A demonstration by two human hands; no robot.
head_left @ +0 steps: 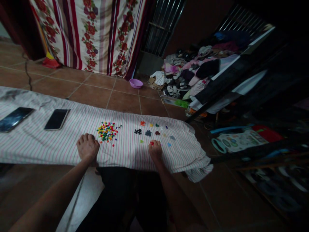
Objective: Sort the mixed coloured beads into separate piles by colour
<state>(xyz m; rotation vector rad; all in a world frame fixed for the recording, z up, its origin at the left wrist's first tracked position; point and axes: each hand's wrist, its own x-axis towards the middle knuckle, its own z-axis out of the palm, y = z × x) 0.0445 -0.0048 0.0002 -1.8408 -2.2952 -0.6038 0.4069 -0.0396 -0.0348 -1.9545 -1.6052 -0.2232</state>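
Note:
A striped white cloth (58, 145) lies spread across a low surface, with a heap of small multicoloured plastic pieces (106, 131) on it. To the right of the heap, small groups sit apart by colour, among them dark pieces (137, 131), grey-blue pieces (148, 133) and maroon pieces (157, 132). My left hand (88, 147) rests on the cloth just left of the heap, fingers curled, with nothing visible in it. My right hand (155, 149) is below the groups, its fingertips pinching a small red piece (151, 143). Two smartphones (14, 119) (57, 119) lie face up at the cloth's left.
The cloth's far edge borders a brown tiled floor (123, 101). Beyond it stand a pink plastic basin (136, 83) and a floral striped curtain (96, 32). A large heap of clothes (193, 67) lies at the back right, and a toy panel (238, 140) sits to the right.

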